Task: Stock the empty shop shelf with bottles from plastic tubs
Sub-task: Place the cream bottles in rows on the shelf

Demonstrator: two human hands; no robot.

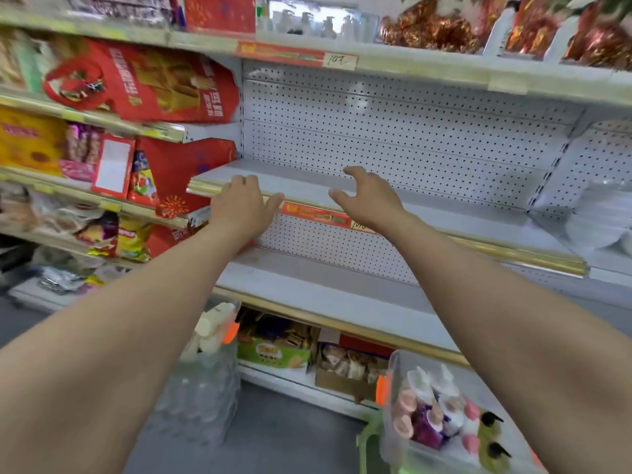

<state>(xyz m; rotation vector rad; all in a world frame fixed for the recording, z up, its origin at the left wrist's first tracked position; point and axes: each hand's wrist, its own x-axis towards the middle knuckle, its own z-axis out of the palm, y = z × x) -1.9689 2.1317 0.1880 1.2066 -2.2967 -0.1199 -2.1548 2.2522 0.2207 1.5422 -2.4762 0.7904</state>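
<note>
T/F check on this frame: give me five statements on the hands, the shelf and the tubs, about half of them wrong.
1. The right hand holds a bottle. False: it holds nothing, its fingers loosely curled over the shelf.
2. The shelf in front of the hands has no bottles on it. True.
3. The left hand lies at the shelf's front edge. True.
4. Both tubs stand on that shelf. False: the left tub and the right tub sit low down, in front of the shelving.
5. The right tub holds pump bottles. True.
</note>
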